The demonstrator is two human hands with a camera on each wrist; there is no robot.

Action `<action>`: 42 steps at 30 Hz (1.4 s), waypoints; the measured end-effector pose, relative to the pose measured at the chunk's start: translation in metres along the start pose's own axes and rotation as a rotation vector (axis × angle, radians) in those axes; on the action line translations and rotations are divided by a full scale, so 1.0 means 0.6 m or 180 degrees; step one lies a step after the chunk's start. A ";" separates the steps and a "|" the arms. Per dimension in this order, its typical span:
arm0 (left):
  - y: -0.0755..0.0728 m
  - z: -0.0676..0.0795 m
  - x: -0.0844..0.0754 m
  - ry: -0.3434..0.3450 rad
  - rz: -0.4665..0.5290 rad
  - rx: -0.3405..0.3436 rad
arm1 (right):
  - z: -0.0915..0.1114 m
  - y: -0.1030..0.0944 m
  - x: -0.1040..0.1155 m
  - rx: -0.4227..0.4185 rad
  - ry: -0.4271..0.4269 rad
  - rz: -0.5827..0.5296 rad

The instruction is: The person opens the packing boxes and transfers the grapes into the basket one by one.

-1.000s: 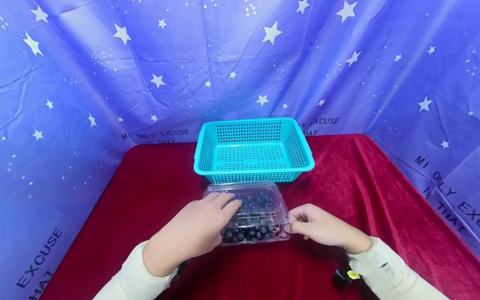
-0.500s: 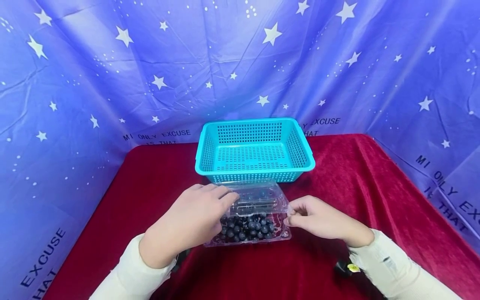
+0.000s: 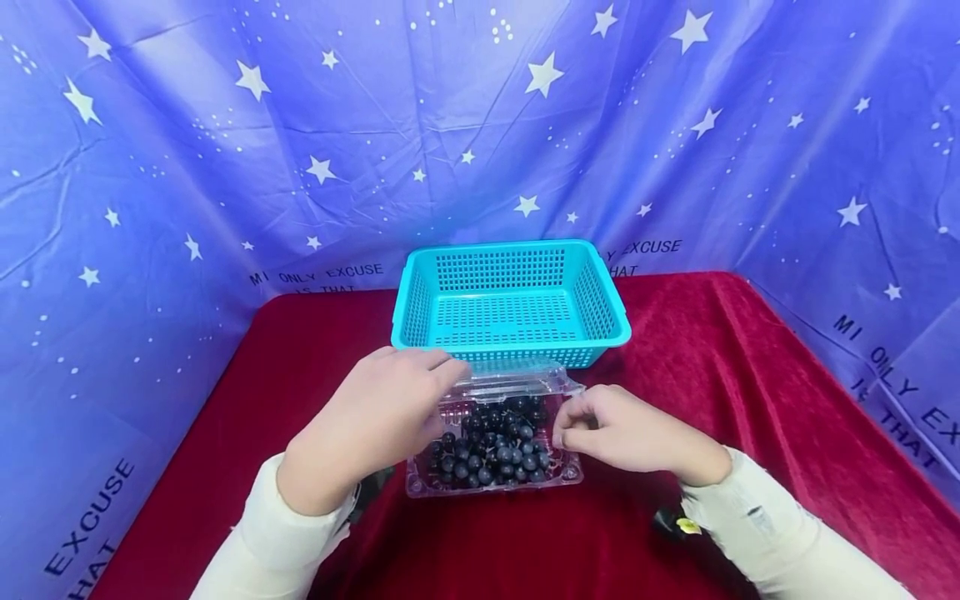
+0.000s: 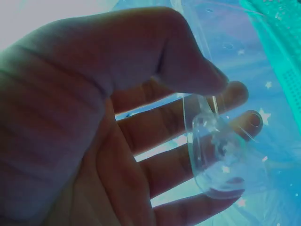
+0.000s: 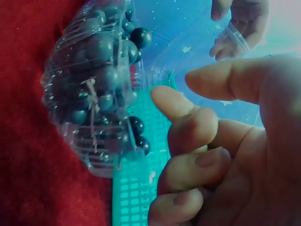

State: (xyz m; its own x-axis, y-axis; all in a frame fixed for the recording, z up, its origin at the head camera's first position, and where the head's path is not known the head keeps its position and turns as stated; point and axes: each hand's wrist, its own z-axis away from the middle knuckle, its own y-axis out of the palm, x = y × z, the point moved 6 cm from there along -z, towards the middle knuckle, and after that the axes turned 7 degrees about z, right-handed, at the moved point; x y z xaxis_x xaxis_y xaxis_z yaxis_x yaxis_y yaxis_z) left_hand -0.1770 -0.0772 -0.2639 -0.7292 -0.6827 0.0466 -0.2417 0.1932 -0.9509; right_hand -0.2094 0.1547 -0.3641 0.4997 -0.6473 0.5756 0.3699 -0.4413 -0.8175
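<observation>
A clear plastic clamshell box (image 3: 495,490) of dark grapes (image 3: 487,454) sits on the red cloth, its hinged lid (image 3: 517,385) raised toward the back. My left hand (image 3: 371,421) pinches the lid's left corner; the left wrist view shows the thumb (image 4: 193,70) against the clear plastic, with the other fingers behind it. My right hand (image 3: 633,437) is at the box's right side with loosely bent fingers. In the right wrist view, thumb and index finger (image 5: 171,101) are apart with nothing between them. The grape stems (image 5: 91,96) show through the box's clear wall.
A turquoise perforated basket (image 3: 502,308) stands directly behind the box. Red velvet cloth (image 3: 720,358) covers the table. A blue curtain with stars (image 3: 465,100) hangs behind and along both sides.
The lid has swung up and back with my left hand, uncovering the grapes. My right hand has drifted slightly left and no longer pinches the lid's right edge.
</observation>
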 end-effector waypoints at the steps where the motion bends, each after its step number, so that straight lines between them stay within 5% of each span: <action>1: -0.002 -0.001 0.001 -0.0023 0.0016 -0.0001 | -0.002 0.001 0.003 0.0019 -0.0002 0.0017; 10: -0.012 -0.003 0.016 -0.0164 0.0098 -0.0119 | -0.019 0.004 0.026 0.0142 -0.0065 0.0137; 17: -0.014 0.005 0.023 -0.0059 0.0065 -0.0402 | -0.023 0.011 0.035 0.0209 -0.0078 0.0305; 27: -0.018 0.000 0.033 0.0094 0.0092 -0.0863 | -0.018 0.014 0.025 0.0020 -0.0083 0.0756; 42: -0.026 0.008 0.045 0.0042 0.0094 -0.1117 | -0.013 0.023 0.035 -0.0098 -0.0156 0.1260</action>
State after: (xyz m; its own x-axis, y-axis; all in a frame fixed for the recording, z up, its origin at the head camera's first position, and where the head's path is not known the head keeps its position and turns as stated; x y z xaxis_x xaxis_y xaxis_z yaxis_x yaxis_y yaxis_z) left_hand -0.1899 -0.1019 -0.2489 -0.7468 -0.6645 0.0267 -0.4239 0.4448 -0.7890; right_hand -0.1999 0.1302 -0.3636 0.6360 -0.7409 0.2156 0.1181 -0.1826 -0.9761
